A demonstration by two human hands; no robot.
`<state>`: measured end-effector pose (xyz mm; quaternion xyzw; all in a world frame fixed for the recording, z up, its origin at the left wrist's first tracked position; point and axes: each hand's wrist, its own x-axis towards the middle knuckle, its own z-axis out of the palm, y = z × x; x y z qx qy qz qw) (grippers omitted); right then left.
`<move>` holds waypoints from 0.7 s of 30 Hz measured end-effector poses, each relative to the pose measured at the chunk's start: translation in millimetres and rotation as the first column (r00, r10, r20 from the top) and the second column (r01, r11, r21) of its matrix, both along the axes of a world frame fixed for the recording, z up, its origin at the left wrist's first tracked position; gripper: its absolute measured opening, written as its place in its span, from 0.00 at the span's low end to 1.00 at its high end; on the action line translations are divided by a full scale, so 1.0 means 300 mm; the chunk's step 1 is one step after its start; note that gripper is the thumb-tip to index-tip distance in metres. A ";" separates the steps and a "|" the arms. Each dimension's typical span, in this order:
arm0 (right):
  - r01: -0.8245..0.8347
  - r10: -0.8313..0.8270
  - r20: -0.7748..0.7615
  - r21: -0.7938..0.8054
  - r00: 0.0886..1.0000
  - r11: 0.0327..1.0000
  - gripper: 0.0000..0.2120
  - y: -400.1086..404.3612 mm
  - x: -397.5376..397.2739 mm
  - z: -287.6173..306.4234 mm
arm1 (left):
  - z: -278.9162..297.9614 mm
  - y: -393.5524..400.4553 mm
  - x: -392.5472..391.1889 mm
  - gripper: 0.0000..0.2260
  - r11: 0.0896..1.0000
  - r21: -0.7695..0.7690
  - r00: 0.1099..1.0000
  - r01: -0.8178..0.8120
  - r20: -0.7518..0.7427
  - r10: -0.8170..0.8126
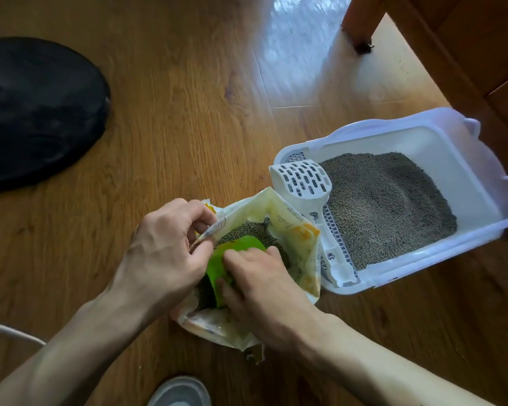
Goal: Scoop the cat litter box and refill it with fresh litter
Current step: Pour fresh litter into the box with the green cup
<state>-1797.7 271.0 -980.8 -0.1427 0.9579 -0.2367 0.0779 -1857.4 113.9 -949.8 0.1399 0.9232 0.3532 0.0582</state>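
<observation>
I look down from the head camera at a white plastic litter box (478, 183) sitting on a wooden floor (188, 112), to the right of centre. Grey granular litter (384, 206) covers most of its bottom, piled toward the near side. A white slotted litter scoop (302, 178) rests on the box's left rim, its head hanging out over the edge and its handle running along the rim toward me.

Touching the box's left side stands an open yellow-and-white litter bag (288, 218), with more grey litter visible inside. My left hand (165, 253) pinches the bag's left edge between curled fingers and thumb, holding the mouth open. My right hand (264, 285) reaches into the bag, fingers curled around a green plastic cup (217, 265) that lies tilted with its rim against the litter.

Far left on the floor lies a large round black object (38, 112). A wooden furniture leg (361, 22) stands at top right, behind the box. A grey shoe tip (179, 391) shows at the bottom edge.
</observation>
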 end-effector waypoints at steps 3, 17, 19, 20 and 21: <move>0.162 -0.106 0.188 -0.316 0.976 0.935 0.10 0.065 0.002 0.015 | 0.006 0.000 -0.001 0.08 1.000 0.021 1.000 -0.002 -0.002 0.002; 0.329 -0.291 0.154 -0.473 0.944 0.817 0.09 0.233 0.015 0.091 | 0.013 0.000 -0.011 0.06 0.991 0.129 1.000 -0.028 0.012 0.026; 0.343 -0.301 0.166 -0.506 0.939 0.791 0.10 0.256 0.021 0.103 | 0.008 -0.006 -0.012 0.10 0.990 0.134 0.999 -0.033 0.015 0.031; 0.353 -0.298 0.189 -0.535 0.936 0.768 0.10 0.268 0.024 0.109 | 0.004 -0.009 -0.012 0.11 0.990 0.135 0.999 -0.036 0.017 0.034; 0.365 -0.289 0.223 -0.570 0.931 0.736 0.11 0.278 0.025 0.116 | 0.003 -0.010 -0.011 0.12 0.990 0.134 0.999 -0.038 0.019 0.036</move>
